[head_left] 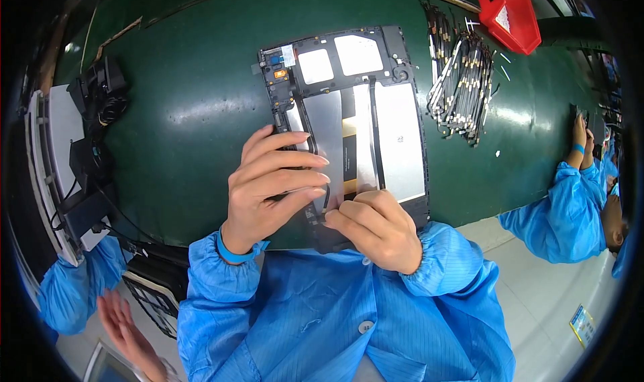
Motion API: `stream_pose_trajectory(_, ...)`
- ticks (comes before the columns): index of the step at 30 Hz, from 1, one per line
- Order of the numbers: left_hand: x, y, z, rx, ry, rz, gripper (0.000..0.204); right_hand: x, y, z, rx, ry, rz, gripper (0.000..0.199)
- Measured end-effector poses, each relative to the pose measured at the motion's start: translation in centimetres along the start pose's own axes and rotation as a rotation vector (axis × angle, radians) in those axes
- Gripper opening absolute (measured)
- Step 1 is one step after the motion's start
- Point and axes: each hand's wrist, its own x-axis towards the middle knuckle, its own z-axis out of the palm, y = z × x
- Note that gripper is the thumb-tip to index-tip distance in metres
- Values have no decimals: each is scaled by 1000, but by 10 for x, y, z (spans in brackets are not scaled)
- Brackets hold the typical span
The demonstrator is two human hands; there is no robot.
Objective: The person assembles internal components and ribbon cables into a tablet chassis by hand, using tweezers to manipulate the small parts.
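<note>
An opened tablet housing (400,147) with a black frame and silver panels lies in front of me on the green table, its lower edge toward my body. Two black flat cables run lengthwise over it; the left cable (306,119) passes beneath my left hand (272,177). That hand's fingers stretch flat across the housing's left side, thumb lowest. Near the bottom of the same cable, my right hand (376,231) is closed in a pinch on its end; the fingertips partly hide what they grip. The right cable (377,140) goes under my right knuckles.
A pile of black flat cables (463,80) lies at the far right, beside a red bin (510,16). Black devices with wires (97,100) stand along the left edge. Co-workers sit at both sides; one's hand (124,328) shows at lower left.
</note>
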Motion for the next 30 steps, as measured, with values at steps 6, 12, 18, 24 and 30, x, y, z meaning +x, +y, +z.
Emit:
stream_pose_trajectory(6, 19, 5, -2, 92, -60, 58, 10, 2, 0, -1, -1, -17, 8, 30)
stream_pose_trajectory(12, 25, -5, 9, 189, -46, 73, 12, -1, -2, 0, -14, -17, 30, 31)
stream_pose_trajectory(18, 28, -7, 10, 197, -32, 58, 11, -1, -1, 1, -28, 11, 21, 29)
stream_pose_trajectory(24, 27, -9, 11, 186, -32, 41, 12, -2, 0, 2, -38, 15, 22, 29)
stream_pose_trajectory(30, 27, -5, 10, 205, -40, 40, 12, -1, -1, 0, -31, 11, 26, 27)
